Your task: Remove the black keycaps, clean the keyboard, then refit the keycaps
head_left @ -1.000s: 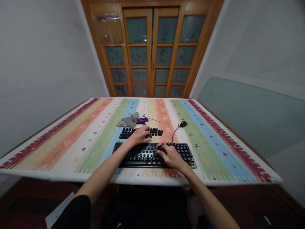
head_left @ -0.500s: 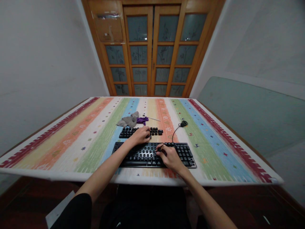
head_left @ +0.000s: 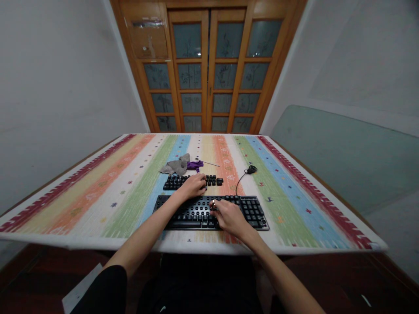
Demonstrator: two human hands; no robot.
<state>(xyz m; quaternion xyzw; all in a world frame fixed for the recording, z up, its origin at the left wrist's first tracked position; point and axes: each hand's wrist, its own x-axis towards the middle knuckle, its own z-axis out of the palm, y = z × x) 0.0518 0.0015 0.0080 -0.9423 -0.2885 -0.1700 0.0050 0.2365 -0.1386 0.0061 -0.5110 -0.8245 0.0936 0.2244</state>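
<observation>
A black keyboard (head_left: pixel 203 223) lies near the table's front edge. Many of its keycaps are off in the middle and left, showing bare switches; the number pad on the right keeps its caps. Behind it, loose black keycaps (head_left: pixel 170 183) stand in rows. My left hand (head_left: pixel 195 185) rests at these rows, fingers bent down and close together; what they pinch, if anything, is hidden. Over the bare switches, my right hand (head_left: pixel 228 214) is closed on a small shiny wire tool (head_left: pixel 214 204), its tip pointing to the left.
Beyond the keycaps lie a grey cloth (head_left: pixel 176 166), a purple cloth (head_left: pixel 195 165) and a thin rod (head_left: pixel 211 163). A coiled black cable (head_left: pixel 251 169) runs from the keyboard's back. A striped tablecloth (head_left: pixel 131 205) covers the table.
My right hand has moved slightly left over the switches, turning so the shiny wire tool points further left. My left hand stays at the loose keycaps.
</observation>
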